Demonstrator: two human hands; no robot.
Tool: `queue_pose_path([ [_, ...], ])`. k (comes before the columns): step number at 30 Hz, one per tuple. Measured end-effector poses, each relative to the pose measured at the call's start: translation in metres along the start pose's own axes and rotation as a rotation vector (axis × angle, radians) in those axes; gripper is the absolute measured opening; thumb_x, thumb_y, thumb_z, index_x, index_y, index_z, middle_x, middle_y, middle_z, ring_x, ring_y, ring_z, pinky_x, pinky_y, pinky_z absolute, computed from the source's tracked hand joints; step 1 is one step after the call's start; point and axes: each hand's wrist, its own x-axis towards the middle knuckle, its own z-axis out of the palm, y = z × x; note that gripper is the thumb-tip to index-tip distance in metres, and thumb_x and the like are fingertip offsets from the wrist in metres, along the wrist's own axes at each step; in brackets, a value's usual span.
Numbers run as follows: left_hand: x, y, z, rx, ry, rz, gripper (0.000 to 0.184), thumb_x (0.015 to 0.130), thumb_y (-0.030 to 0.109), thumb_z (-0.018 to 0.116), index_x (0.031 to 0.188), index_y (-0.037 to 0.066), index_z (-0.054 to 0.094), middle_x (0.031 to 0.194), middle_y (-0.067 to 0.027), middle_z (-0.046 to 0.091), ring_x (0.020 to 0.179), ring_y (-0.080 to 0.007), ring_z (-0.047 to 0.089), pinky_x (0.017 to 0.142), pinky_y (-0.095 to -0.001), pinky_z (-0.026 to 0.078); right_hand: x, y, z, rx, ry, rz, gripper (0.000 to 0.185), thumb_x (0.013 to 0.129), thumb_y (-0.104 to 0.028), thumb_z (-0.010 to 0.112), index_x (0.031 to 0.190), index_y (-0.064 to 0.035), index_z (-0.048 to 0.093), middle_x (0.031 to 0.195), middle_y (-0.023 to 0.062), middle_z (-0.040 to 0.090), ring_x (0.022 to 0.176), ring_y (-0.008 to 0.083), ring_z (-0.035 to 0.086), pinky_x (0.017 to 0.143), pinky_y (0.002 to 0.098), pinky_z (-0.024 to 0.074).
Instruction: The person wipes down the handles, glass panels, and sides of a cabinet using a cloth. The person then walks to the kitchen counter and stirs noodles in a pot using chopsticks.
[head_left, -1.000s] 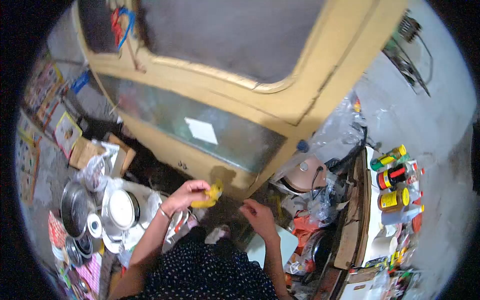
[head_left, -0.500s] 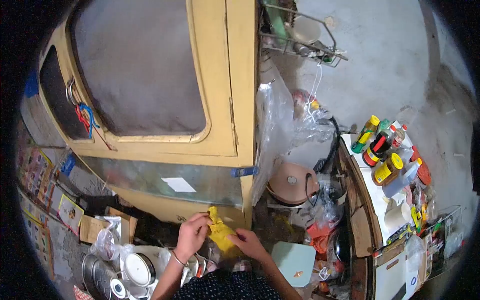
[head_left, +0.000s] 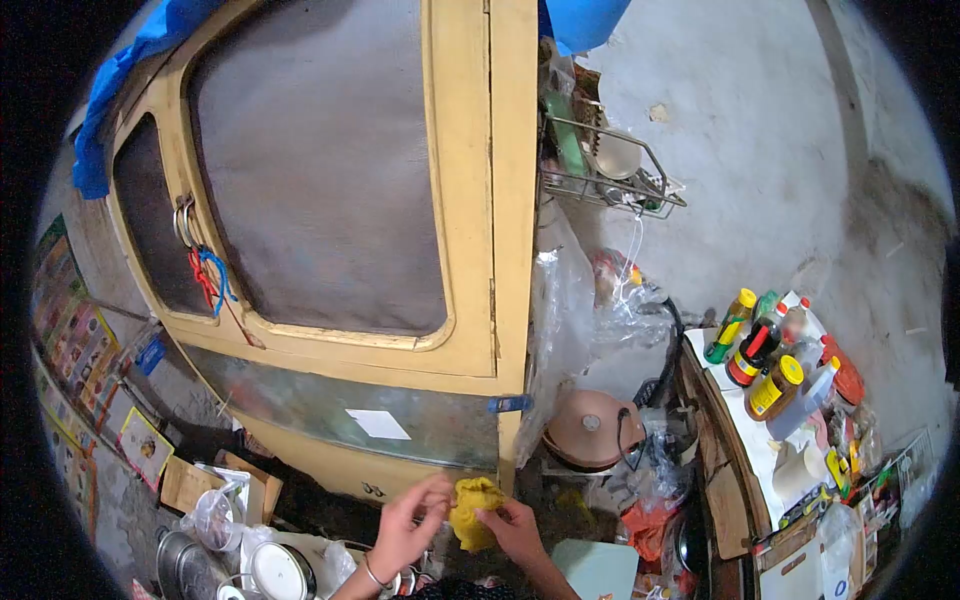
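Observation:
A crumpled yellow cloth (head_left: 474,515) is held up low in the middle of the view, in front of the cabinet. My right hand (head_left: 517,533) pinches its lower right side between thumb and fingers. On the other side, my left hand (head_left: 412,520) has its fingers bent together at the cloth's left edge; they are slightly blurred, and the exact grip is hard to make out. A bracelet circles my left wrist.
A yellow cabinet (head_left: 512,200) with dark panels stands ahead. To the right, a table (head_left: 712,360) bears several sauce bottles (head_left: 772,388). A lidded brown pan (head_left: 590,425) sits beyond my right hand. Pots (head_left: 280,570) and a cardboard box (head_left: 185,485) lie lower left.
The view has tilted up, so the cabinet and table sit lower in it. The yellow cloth has gone from stretched long to a more bunched, rounded shape between my hands.

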Motion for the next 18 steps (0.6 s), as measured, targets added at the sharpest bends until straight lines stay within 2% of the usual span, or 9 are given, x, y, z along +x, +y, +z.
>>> queue_pose_path([
  [3,0.006,0.003,-0.009,0.099,0.079,0.023,0.046,0.080,0.005,0.066,0.124,0.001,0.052,0.110,-0.0131,0.060,0.093,-0.0187,0.062,0.075,-0.0293,0.053,0.000,-0.007,0.004,-0.065,-0.024,-0.042,0.027,0.085,-0.014,0.063,0.109,-0.0017,0.061,0.100,0.0058,0.066,0.092,0.0156,0.060,0.085,0.0311,0.0474],
  [5,0.004,-0.002,-0.007,0.055,-0.103,0.096,0.048,0.080,0.009,0.069,0.124,0.001,0.052,0.107,-0.0151,0.060,0.095,-0.0231,0.062,0.080,-0.0319,0.051,-0.002,-0.013,0.008,0.022,-0.025,-0.067,0.023,0.083,-0.003,0.057,0.105,0.0027,0.061,0.096,0.0033,0.065,0.086,0.0121,0.060,0.078,0.0283,0.0480],
  [6,0.000,-0.004,0.001,0.089,-0.057,0.122,0.048,0.079,0.010,0.070,0.123,0.002,0.053,0.100,-0.0162,0.060,0.092,-0.0275,0.061,0.081,-0.0344,0.049,-0.001,-0.014,0.010,0.026,-0.028,-0.066,0.023,0.083,-0.003,0.057,0.105,0.0027,0.061,0.096,0.0033,0.065,0.086,0.0121,0.060,0.078,0.0283,0.0480],
  [9,-0.002,-0.010,0.005,0.154,0.043,0.111,0.044,0.078,0.008,0.068,0.120,0.001,0.055,0.096,-0.0170,0.060,0.089,-0.0288,0.061,0.078,-0.0342,0.049,0.006,-0.005,0.013,0.030,-0.094,0.014,0.029,0.083,-0.008,0.057,0.111,-0.0008,0.059,0.101,0.0061,0.066,0.091,0.0163,0.061,0.084,0.0325,0.0480],
  [10,-0.001,-0.007,0.002,0.165,0.045,0.006,0.040,0.077,0.004,0.064,0.115,0.000,0.056,0.093,-0.0168,0.060,0.084,-0.0297,0.060,0.074,-0.0338,0.049,0.010,0.007,0.014,-0.021,-0.131,-0.044,0.029,0.084,-0.008,0.055,0.113,-0.0011,0.058,0.103,0.0070,0.065,0.091,0.0164,0.061,0.083,0.0323,0.0483],
  [13,0.008,-0.013,-0.009,0.138,0.157,0.093,0.036,0.076,0.001,0.062,0.111,0.000,0.057,0.092,-0.0162,0.060,0.079,-0.0292,0.061,0.070,-0.0332,0.049,0.008,-0.010,0.020,-0.066,-0.176,-0.138,0.030,0.088,-0.011,0.052,0.115,-0.0006,0.057,0.106,0.0097,0.064,0.091,0.0173,0.062,0.082,0.0319,0.0493],
  [14,0.015,-0.010,-0.015,0.206,0.253,0.194,0.033,0.074,0.000,0.061,0.107,0.000,0.058,0.091,-0.0159,0.060,0.079,-0.0291,0.061,0.072,-0.0320,0.049,0.007,-0.025,0.022,-0.060,-0.180,-0.179,0.030,0.090,-0.014,0.052,0.117,0.0002,0.056,0.109,0.0114,0.063,0.091,0.0182,0.062,0.082,0.0317,0.0499],
  [15,0.022,-0.003,-0.026,0.148,0.268,0.112,0.030,0.076,0.001,0.062,0.105,0.000,0.057,0.093,-0.0151,0.061,0.084,-0.0256,0.062,0.077,-0.0309,0.049,0.007,-0.034,0.023,-0.066,-0.185,-0.206,0.030,0.090,-0.014,0.052,0.117,0.0002,0.056,0.109,0.0114,0.063,0.091,0.0182,0.062,0.082,0.0317,0.0499],
  [18,0.052,0.030,-0.056,0.082,0.403,0.280,0.035,0.077,0.003,0.067,0.107,-0.002,0.050,0.096,-0.0128,0.059,0.085,-0.0202,0.059,0.077,-0.0318,0.050,0.004,-0.051,0.013,0.203,-0.263,0.052,0.040,0.099,-0.028,0.043,0.120,0.0053,0.052,0.120,0.0192,0.058,0.100,0.0215,0.062,0.086,0.0349,0.0509],
])
